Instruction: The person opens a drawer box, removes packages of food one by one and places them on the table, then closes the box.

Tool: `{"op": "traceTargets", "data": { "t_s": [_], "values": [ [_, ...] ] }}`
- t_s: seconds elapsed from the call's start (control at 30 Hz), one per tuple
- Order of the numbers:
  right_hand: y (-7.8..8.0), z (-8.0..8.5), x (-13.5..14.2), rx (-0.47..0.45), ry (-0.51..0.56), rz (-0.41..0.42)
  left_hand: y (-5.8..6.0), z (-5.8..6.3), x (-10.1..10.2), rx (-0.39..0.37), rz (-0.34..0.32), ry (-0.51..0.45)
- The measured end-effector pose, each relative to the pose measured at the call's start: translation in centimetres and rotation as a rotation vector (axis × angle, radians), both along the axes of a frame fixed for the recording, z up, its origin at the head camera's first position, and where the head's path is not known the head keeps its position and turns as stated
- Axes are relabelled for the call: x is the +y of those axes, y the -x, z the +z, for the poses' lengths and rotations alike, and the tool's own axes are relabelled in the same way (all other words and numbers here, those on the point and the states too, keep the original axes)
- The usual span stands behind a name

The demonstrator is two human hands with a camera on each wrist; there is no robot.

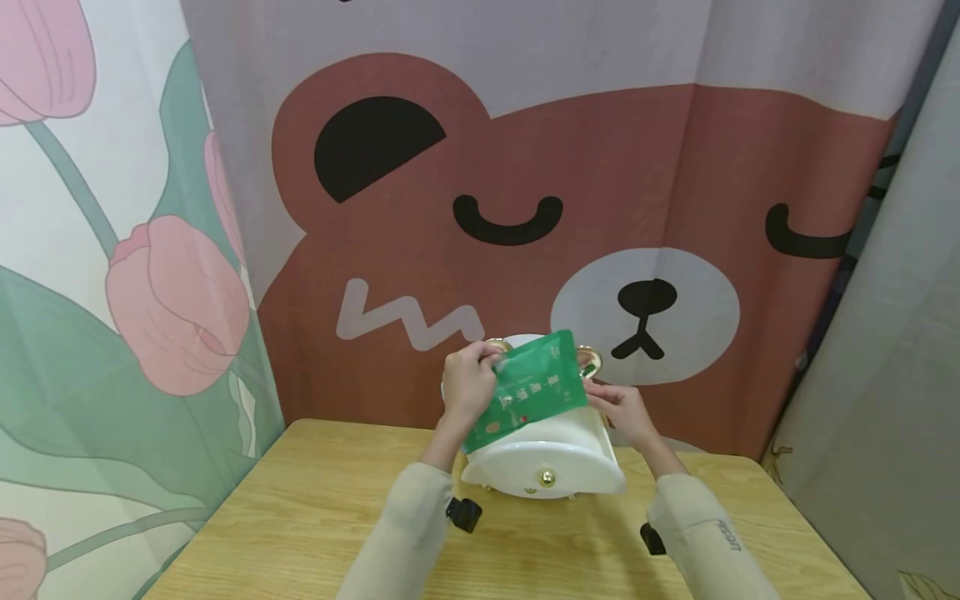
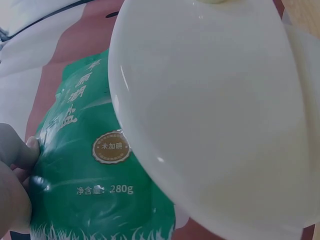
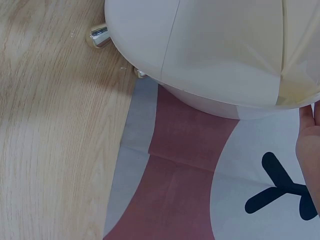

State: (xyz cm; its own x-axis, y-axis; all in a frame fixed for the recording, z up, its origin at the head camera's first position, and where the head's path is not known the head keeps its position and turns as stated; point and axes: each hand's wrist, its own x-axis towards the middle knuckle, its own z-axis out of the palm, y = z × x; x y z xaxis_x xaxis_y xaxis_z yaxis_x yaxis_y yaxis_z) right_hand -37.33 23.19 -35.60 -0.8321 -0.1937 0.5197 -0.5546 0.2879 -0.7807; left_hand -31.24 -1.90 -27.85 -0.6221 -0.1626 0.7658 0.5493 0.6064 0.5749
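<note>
A green salt packet [image 1: 525,392] with white lettering tilts over the top of a white container [image 1: 545,468]. My left hand [image 1: 468,382] pinches the packet by its upper left side. In the left wrist view the packet [image 2: 80,165] shows "280g", and the container's curved front [image 2: 210,120] covers part of it. My right hand [image 1: 625,410] is at the container's right side, fingertips beside the packet's right edge. In the right wrist view, the rim of the container [image 3: 220,55] hides the fingertips of that hand [image 3: 310,145], so its grip cannot be made out.
The container has a gold front knob [image 1: 547,477], a looped gold handle [image 1: 590,361] and short metallic feet [image 3: 100,36]. It stands on a light wooden table [image 1: 360,508]. Behind hangs a curtain with a bear print [image 1: 600,183]; a tulip-print curtain [image 1: 120,350] hangs at left.
</note>
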Motion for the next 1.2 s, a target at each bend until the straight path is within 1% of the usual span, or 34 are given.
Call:
{"op": "traceTargets", "data": {
  "t_s": [0.17,0.4,0.53,0.63,0.77,0.97,1.2],
  "values": [
    [0.1,0.0,-0.2,0.004,0.038,0.001,-0.1,0.0,-0.5,-0.008,-0.008,-0.026],
    [0.1,-0.1,-0.2,0.046,0.060,0.013,-0.2,-0.1,-1.1,0.002,-0.009,-0.071],
    [0.1,-0.1,-0.2,0.035,0.079,0.031,-0.1,-0.3,-1.7,-0.009,-0.017,-0.103],
    [0.1,-0.1,-0.2,0.008,0.088,0.042,0.0,-0.5,-2.1,-0.018,-0.020,-0.127],
    [0.1,-0.1,-0.1,-0.005,0.088,0.033,0.1,-0.7,-2.6,-0.024,-0.008,-0.144],
    [0.0,-0.1,-0.1,0.005,0.089,0.026,0.1,-0.8,-3.2,-0.011,0.003,-0.168],
    [0.0,0.1,-0.1,-0.008,0.094,0.042,0.1,-0.8,-3.5,0.000,-0.021,-0.199]
  ]
}}
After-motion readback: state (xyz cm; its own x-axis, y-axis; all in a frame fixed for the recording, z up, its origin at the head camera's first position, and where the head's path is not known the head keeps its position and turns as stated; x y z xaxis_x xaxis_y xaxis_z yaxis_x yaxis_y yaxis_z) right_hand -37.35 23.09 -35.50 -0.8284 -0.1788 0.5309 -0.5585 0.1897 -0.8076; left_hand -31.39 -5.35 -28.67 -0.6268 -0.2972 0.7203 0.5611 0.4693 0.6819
